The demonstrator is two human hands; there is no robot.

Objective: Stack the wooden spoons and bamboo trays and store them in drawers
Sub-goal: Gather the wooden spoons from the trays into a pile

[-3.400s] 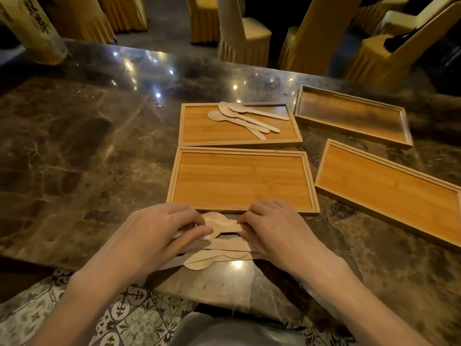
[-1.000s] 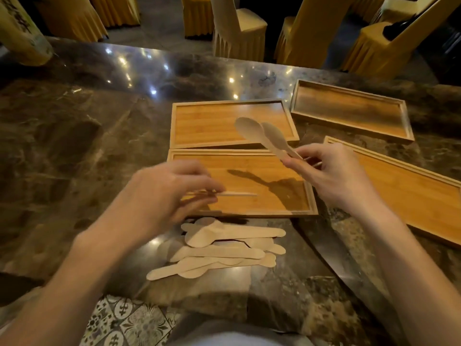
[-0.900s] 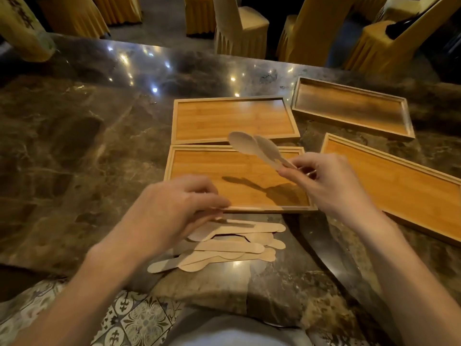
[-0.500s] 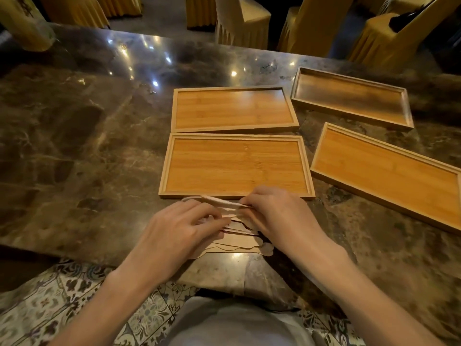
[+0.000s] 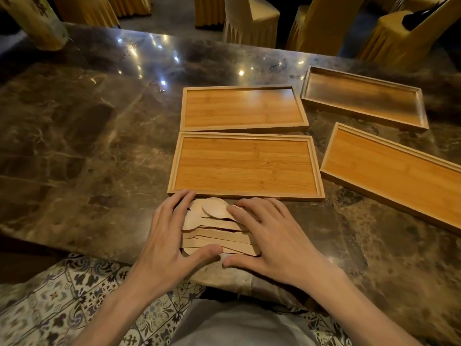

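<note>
Wooden spoons point(image 5: 216, 226): a loose pile lying flat at the near edge of the bench point(image 5: 82, 146), bowls mostly toward the far end, handles overlapping and running rightward. Pile sits just in front of the nearest bamboo tray point(image 5: 245, 166), close to its front rim.

Left hand point(image 5: 166, 242): pressed against the pile's left side, fingers spread and flat, thumb tucked under the near edge of the pile. Grip loose and open, bracketing rather than clasping.

Right hand point(image 5: 275, 242): mirrors it on the right, fingers splayed over the handles, index fingertip on a spoon bowl, thumb at the near edge. Grip likewise open, nothing lifted.

Trays: second tray point(image 5: 243, 108) directly behind the nearest, long sides nearly touching. Third tray point(image 5: 391, 171) to the right, angled. Fourth tray point(image 5: 364, 97) far right, in shadow. All four bare.

Beyond the bench: chairs in yellow covers point(image 5: 249, 23). Patterned floor tiles point(image 5: 62, 300) below the near edge.
</note>
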